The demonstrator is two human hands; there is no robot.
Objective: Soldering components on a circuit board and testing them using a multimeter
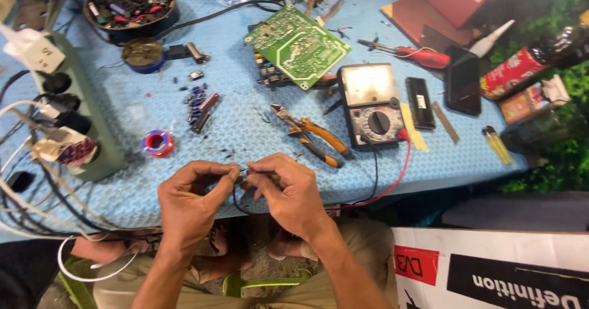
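My left hand (190,202) and my right hand (288,192) meet at the near edge of the blue mat (245,131). Their fingertips pinch a tiny dark component (244,171) between them, together with thin black probe tips. The black lead (236,202) loops down under my fingers. It and a red lead (399,174) run to the analog multimeter (371,103) at the right. Orange-handled pliers (313,134) lie just beyond my right hand.
A green circuit board (297,45) lies at the mat's back. A solder spool (158,143), small loose parts (199,103), a flux tin (142,54) and a parts bowl (130,3) sit left. A power strip (67,106) with plugs lines the left edge. A red screwdriver (408,53) and phone (463,82) lie right.
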